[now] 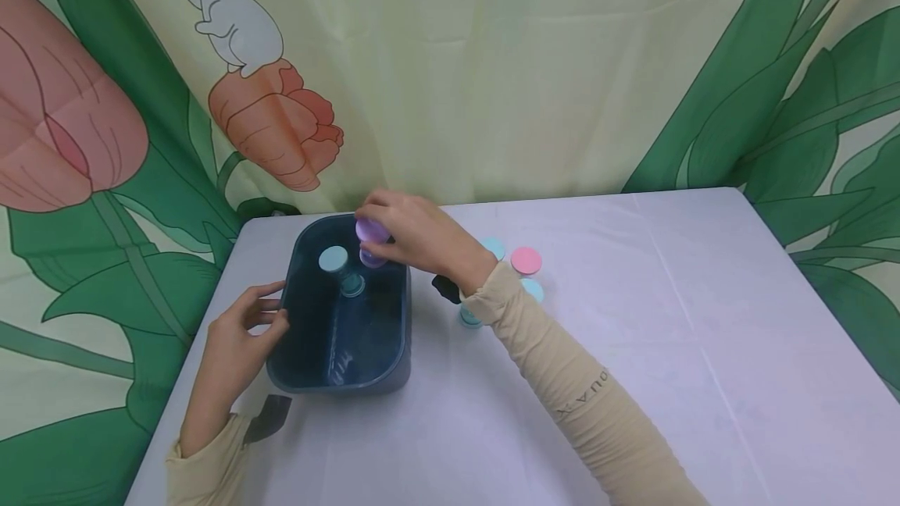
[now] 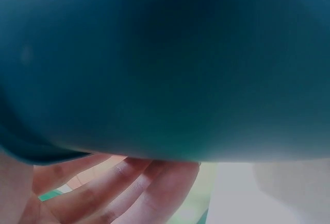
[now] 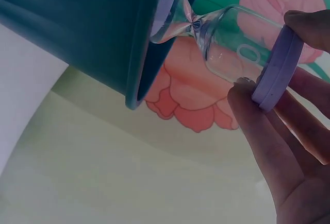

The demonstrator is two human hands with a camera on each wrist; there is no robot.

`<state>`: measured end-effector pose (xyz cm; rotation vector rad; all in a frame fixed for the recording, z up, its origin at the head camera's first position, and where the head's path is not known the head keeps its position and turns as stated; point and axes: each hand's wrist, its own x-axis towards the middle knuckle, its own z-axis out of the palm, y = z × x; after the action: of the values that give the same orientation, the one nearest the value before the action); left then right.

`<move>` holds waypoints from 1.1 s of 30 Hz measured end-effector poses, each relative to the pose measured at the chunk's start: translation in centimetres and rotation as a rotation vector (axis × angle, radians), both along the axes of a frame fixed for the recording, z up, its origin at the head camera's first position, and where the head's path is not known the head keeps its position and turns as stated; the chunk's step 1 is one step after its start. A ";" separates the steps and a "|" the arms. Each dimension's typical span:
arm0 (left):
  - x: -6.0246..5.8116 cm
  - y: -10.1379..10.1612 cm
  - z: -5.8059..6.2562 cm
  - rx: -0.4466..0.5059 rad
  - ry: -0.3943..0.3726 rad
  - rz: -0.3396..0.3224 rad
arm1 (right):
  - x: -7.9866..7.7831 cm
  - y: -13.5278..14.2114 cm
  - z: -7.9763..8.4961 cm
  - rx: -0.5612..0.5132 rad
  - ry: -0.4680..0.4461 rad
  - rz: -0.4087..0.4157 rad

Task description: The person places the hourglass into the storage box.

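My right hand (image 1: 422, 234) pinches a sand timer (image 3: 227, 41) by one purple cap (image 3: 278, 67), with thumb and fingers around that cap. Its clear glass narrows at the waist, and the other end reaches inside the dark blue bin (image 1: 403, 358). In the head view the purple sand timer hangs over the bin's far right corner. Inside the bin lies a sand timer with teal caps (image 1: 333, 258). My left hand (image 1: 239, 342) rests its fairly straight fingers (image 2: 165, 193) against the bin's left outer side.
To the right of the bin, partly behind my right forearm, several more teal-capped timers (image 1: 471, 317) and one with a pink cap (image 1: 526, 260) stand on the white table (image 1: 633, 381). A printed curtain (image 1: 534, 84) hangs behind the table.
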<state>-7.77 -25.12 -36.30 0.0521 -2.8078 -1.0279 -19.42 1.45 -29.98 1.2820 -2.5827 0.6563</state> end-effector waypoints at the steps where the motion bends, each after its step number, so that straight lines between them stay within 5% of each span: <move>1: 0.0 0.0 0.0 0.001 0.000 -0.001 | -0.1 -0.1 -0.1 0.005 0.000 0.000; 33: 0.0 -0.1 -0.1 0.015 -0.017 0.007 | -1.5 -1.4 -2.9 0.104 -0.059 -0.016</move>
<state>-7.79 -25.21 -36.40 0.0724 -2.8129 -1.0517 -20.90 0.06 -32.86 1.2888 -2.7049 0.5721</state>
